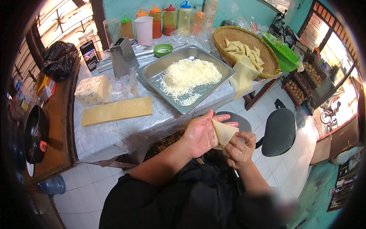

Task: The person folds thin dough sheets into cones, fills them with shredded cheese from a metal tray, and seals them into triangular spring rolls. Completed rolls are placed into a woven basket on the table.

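Note:
A pale dough wrapper (225, 133), folded into a triangle, is held between my two hands above my lap. My left hand (201, 134) is palm up with its fingers stretched out beneath the wrapper, bearing it. The fingers of my right hand (241, 149) are bent and pinch its lower right edge. Whatever lies inside the fold is hidden. On the table ahead, a steel tray (183, 107) holds a heap of grated cheese (192, 76). To its right, folded dough triangles (246, 53) lie in a round woven basket (272, 49), with a loose wrapper sheet (243, 76) draped over its near rim.
Left of the tray are a long yellowish slab (117, 110), a wrapped block (92, 90), a box grater (124, 57) and a propped phone (89, 55). Sauce bottles (169, 21) line the wall. A black chair (279, 131) stands right; a frying pan (36, 133) sits far left.

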`<state>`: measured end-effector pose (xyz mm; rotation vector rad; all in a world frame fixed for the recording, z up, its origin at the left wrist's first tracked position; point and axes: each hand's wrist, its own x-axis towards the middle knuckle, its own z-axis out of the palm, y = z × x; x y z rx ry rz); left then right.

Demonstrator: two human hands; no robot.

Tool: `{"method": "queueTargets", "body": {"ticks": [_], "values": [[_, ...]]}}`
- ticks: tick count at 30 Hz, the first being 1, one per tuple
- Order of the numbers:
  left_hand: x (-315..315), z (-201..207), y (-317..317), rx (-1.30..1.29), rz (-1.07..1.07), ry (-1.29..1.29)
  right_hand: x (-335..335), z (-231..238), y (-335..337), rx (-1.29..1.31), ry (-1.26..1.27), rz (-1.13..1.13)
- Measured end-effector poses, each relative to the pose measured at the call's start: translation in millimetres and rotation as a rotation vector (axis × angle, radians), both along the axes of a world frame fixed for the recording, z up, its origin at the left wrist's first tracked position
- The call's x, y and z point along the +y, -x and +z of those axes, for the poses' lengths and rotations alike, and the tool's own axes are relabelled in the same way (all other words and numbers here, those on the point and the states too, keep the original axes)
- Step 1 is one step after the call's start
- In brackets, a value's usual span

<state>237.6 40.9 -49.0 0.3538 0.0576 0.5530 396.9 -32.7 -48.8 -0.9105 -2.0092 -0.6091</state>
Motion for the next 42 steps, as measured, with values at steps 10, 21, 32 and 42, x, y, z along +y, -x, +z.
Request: {"method": "queueTargets", "body": {"ticks": [10,21,32,42], "values": [[-0.6,2.4,4.9,0.013,0.01,-0.031,0.9,-0.7,2.8,-0.028,0.012,-0.022],[-0.2,5.6,16.2,-0.043,0.137,-0.063,-7.3,-15.1,-6.4,0.512,0.236,0.013],[-21.7,11.8,4.1,0.039,0.26,-0.196,3.6,12.4,-6.5,1.418,1.03,0.355],[-19.8,-6.4,6.5,0.096,-0.325,-0.291,-2.9,102.0,-39.0,0.292,1.152,0.126]]}}
